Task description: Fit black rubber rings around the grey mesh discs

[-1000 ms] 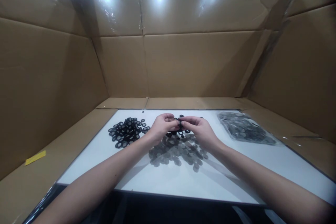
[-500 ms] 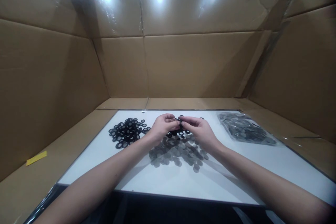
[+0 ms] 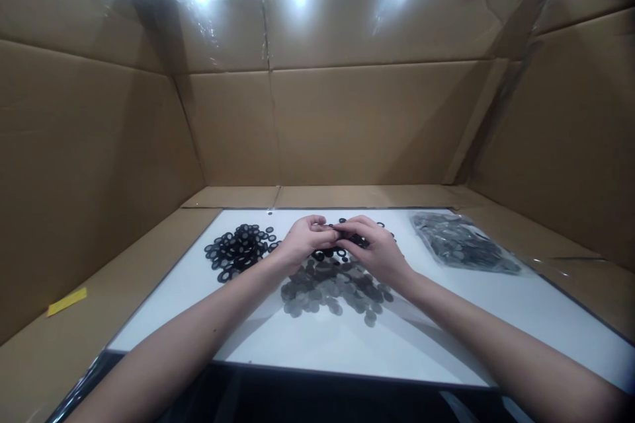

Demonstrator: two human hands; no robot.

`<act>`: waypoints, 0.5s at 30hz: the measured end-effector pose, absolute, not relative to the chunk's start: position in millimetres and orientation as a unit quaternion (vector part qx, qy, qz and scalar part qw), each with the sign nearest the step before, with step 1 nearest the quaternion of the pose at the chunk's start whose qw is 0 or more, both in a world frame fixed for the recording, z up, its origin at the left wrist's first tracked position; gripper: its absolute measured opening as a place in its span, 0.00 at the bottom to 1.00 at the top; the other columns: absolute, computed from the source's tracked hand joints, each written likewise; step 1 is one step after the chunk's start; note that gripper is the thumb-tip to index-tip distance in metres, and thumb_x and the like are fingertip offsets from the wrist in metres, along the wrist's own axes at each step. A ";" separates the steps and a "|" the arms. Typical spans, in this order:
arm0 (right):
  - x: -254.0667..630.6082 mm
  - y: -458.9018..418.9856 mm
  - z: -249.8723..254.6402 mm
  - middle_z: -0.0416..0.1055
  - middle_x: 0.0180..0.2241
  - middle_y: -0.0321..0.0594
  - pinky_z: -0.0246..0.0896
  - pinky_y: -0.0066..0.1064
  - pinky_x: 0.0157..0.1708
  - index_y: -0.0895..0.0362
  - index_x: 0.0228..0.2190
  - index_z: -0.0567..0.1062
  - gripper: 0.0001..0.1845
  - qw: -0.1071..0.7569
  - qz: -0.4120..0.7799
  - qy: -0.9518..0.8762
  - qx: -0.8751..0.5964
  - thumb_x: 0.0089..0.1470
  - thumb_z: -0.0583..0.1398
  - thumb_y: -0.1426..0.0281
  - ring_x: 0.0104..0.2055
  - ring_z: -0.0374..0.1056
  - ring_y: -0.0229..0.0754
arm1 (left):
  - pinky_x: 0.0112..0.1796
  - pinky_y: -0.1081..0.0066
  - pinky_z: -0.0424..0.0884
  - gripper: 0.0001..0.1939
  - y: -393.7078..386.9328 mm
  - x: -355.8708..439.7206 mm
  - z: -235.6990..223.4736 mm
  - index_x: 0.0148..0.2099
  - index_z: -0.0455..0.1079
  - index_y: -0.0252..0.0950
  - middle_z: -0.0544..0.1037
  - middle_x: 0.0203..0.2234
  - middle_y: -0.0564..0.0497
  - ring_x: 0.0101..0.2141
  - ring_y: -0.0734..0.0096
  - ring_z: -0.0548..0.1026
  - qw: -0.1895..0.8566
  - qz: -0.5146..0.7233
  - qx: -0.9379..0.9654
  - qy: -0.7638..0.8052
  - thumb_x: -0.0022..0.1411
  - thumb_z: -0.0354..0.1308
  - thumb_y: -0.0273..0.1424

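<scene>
My left hand [image 3: 303,239] and my right hand [image 3: 373,246] meet fingertip to fingertip above the middle of a white board [image 3: 307,337]. Both are closed in a pinch on a small black ring [image 3: 338,231] held between them. Under and in front of the hands lies a heap of grey discs [image 3: 332,287]. A few loose black rings [image 3: 331,253] lie just below the fingers. To the left sits a pile of black rings [image 3: 239,249].
A clear plastic bag of grey discs [image 3: 461,244] lies at the board's right rear. Cardboard walls [image 3: 372,119] enclose the space on three sides. A yellow strip [image 3: 67,301] lies on the cardboard floor at left. The board's near edge meets a dark surface [image 3: 297,396].
The hands have stayed together at the same spot. My right hand's fingers have shifted slightly leftward over the pinch point.
</scene>
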State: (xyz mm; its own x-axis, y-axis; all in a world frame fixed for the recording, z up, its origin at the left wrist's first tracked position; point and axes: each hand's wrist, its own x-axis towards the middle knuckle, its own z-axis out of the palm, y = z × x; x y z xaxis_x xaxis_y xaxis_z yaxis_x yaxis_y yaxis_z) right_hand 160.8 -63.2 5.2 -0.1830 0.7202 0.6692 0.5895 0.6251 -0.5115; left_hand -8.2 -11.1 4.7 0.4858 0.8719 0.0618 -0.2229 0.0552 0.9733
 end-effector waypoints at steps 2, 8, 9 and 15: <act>160.0 -64.0 5.3 0.70 0.38 0.40 0.63 0.34 0.39 0.51 0.40 0.74 0.11 0.478 0.062 -0.765 -0.428 0.53 0.58 0.69 0.40 0.67 0.43 | 0.39 0.70 0.71 0.24 -11.2 -8.0 4.1 0.41 0.60 0.32 0.74 0.30 0.48 0.34 0.70 0.75 0.664 0.415 0.549 0.293 0.44 0.68 0.29; 157.8 -65.5 5.1 0.70 0.35 0.40 0.63 0.34 0.38 0.52 0.38 0.73 0.10 0.487 0.038 -0.758 -0.433 0.52 0.59 0.69 0.38 0.66 0.42 | 0.43 0.66 0.69 0.22 -14.9 -7.7 7.1 0.40 0.61 0.32 0.74 0.32 0.47 0.36 0.67 0.75 0.672 0.414 0.543 0.287 0.44 0.67 0.28; 157.5 -65.8 5.0 0.70 0.35 0.40 0.63 0.34 0.38 0.52 0.38 0.73 0.10 0.488 0.034 -0.757 -0.432 0.52 0.59 0.69 0.37 0.66 0.42 | 0.43 0.66 0.69 0.21 -15.6 -7.5 7.2 0.39 0.61 0.32 0.74 0.32 0.47 0.37 0.67 0.75 0.670 0.413 0.547 0.286 0.45 0.67 0.28; 156.0 -67.9 3.1 0.69 0.35 0.41 0.62 0.34 0.38 0.53 0.37 0.73 0.08 0.491 0.007 -0.755 -0.435 0.53 0.58 0.69 0.38 0.66 0.42 | 0.43 0.65 0.68 0.17 -17.8 -4.9 4.8 0.35 0.62 0.32 0.72 0.29 0.49 0.35 0.69 0.73 0.655 0.427 0.553 0.289 0.45 0.66 0.29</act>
